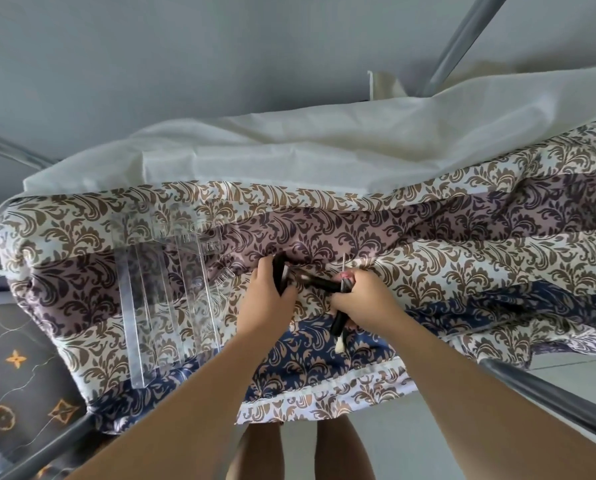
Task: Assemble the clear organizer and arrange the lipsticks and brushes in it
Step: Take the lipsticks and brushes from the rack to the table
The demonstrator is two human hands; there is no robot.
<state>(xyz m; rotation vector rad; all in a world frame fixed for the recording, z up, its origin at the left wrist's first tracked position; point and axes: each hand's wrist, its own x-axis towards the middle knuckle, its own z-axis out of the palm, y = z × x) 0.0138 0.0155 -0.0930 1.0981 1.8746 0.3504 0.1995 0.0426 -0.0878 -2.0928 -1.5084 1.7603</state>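
Head view: both hands, left [267, 294] and right [362, 299], clutching black brushes [319, 284], organizer [172, 299] leftward.

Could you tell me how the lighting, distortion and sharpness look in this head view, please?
Head view: even, soft light with only faint shadows; wide-angle lens bends the metal bar and bed edges; the clear organizer is hard to trace against the patterned cover; the dark brushes held by the left hand and right hand are slightly soft, details unclear.
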